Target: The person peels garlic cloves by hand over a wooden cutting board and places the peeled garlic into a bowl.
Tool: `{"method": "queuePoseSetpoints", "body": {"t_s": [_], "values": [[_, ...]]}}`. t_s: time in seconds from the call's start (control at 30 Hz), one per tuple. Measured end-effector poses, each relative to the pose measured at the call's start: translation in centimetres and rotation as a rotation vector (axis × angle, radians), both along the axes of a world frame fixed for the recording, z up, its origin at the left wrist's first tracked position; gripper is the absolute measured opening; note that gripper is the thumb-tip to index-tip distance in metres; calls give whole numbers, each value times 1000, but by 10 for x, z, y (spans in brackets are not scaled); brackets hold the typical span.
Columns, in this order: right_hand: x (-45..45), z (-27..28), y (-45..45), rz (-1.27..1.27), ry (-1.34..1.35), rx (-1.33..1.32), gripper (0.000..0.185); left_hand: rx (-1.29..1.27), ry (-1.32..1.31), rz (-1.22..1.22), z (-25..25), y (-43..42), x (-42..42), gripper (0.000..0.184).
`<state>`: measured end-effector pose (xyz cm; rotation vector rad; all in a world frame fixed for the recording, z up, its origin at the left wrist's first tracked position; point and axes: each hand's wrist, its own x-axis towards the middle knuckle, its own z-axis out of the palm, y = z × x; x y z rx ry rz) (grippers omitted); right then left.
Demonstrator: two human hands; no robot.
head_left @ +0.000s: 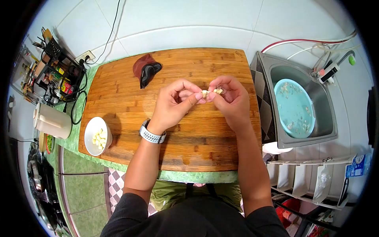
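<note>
Over the middle of the wooden board [169,63], my left hand [173,103] pinches a pale garlic clove [205,93] between thumb and index finger. Close against it, my right hand [233,100] has its fingertips closed on a yellowish-white bit of garlic [218,91]; whether that is a second clove or skin, I cannot tell. The fingertips of both hands nearly meet. A white bowl [89,136] with several peeled garlic cloves [100,139] stands at the board's left front corner.
A reddish-brown and black cap-like object [147,70] lies at the board's back left. Right of the board, a turquoise basin [294,108] with pale scraps sits in a metal sink [329,122]. A beige pitcher [53,120] and a black rack [59,65] stand left.
</note>
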<state>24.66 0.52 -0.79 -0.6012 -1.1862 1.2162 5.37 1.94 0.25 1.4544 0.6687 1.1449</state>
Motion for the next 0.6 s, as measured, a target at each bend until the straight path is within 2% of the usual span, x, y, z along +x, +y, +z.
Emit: {"method": "queuePoseSetpoints", "body": {"t_s": [0.43, 0.6], "values": [[1, 3, 0, 28, -20, -34, 24, -38, -19, -39, 0, 1, -2, 8], [-1, 0, 3, 62, -25, -51, 22, -134, -13, -46, 2, 4, -2, 9]]}}
